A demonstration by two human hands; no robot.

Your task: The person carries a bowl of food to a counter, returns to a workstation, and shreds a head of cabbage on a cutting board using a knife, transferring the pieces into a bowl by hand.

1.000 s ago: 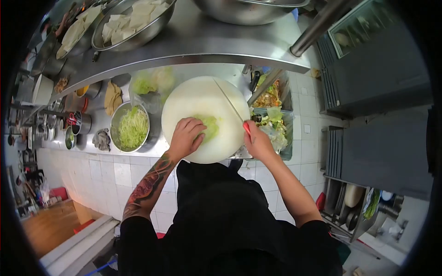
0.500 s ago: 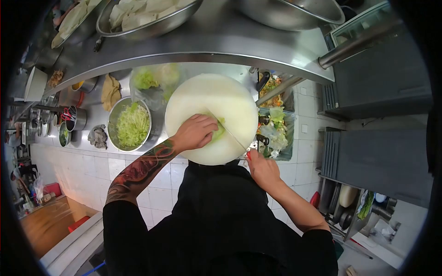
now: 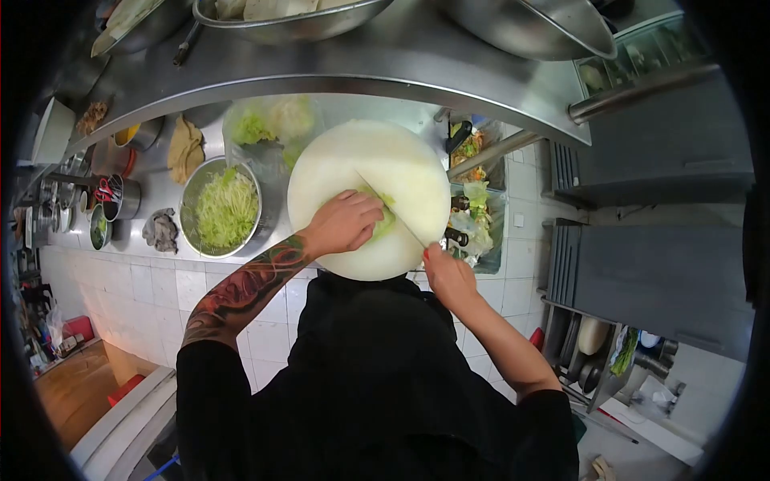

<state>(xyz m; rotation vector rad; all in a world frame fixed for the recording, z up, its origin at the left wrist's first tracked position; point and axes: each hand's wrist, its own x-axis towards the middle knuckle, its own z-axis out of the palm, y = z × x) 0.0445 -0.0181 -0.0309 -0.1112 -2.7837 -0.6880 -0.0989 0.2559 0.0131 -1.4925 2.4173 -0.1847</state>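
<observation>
A round white cutting board (image 3: 337, 148) lies on the steel counter. Pale green lettuce (image 3: 384, 222) rests on it, partly covered by my left hand (image 3: 347, 222), whose curled fingers press on it beside the blade. My right hand (image 3: 451, 276) is wrapped round the red handle of a knife (image 3: 408, 228); the blade slants up and left across the board, against the lettuce. To the left stands a metal bowl (image 3: 187, 210) of shredded lettuce (image 3: 227, 208). Behind it, a clear plastic bag (image 3: 277, 124) holds more lettuce.
A steel shelf (image 3: 321, 68) spans the far side with large bowls on it. Right of the board are bins of food scraps (image 3: 479, 224) and a black knife handle (image 3: 459, 136). A grey cloth (image 3: 161, 230), a tan cloth (image 3: 185, 149) and metal pots (image 3: 124, 198) sit at left.
The view has shifted slightly. My right hand and the knife handle have moved a little up and left relative to the board; my left hand still presses the lettuce.
</observation>
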